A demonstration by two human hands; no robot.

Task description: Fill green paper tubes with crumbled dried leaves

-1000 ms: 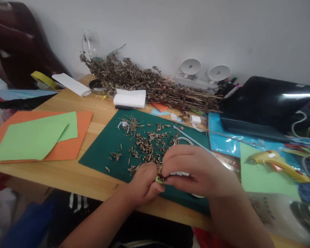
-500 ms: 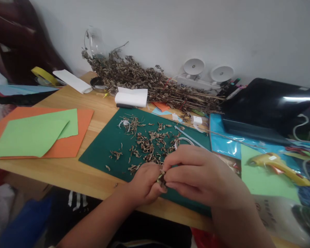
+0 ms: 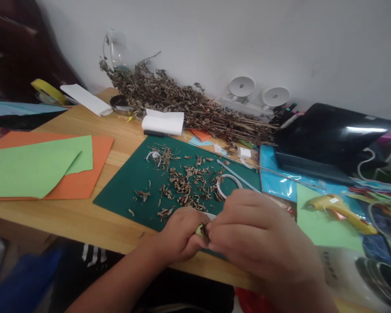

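Both hands meet over the near edge of the green mat (image 3: 124, 193), which lies on the wooden surface (image 3: 117, 228). Left hand (image 3: 182, 232): fingers curled, gripping a small light-green piece (image 3: 199, 230) between thumb and forefinger. A brown leaf bit (image 3: 203, 230) shows at the piece's right side, in the gap between the hands. Right hand (image 3: 257, 234): fingers bunched together, tips against the leaf bit (cannot tell whether they pinch it, as the hand hides its own grip). Beyond the hands, crumbled dried leaves (image 3: 180, 182) lie scattered across the mat; a white ring (image 3: 218, 187) lies flat just beyond the right hand, touching some fragments. Thin stems (image 3: 164, 158) are heaped near the mat's far left corner. A bundle of dried plants (image 3: 176, 95) lies along the wall (image 3: 195, 39). A yellow glue gun (image 3: 340, 208) rests on a light-green sheet (image 3: 316, 228) at right.
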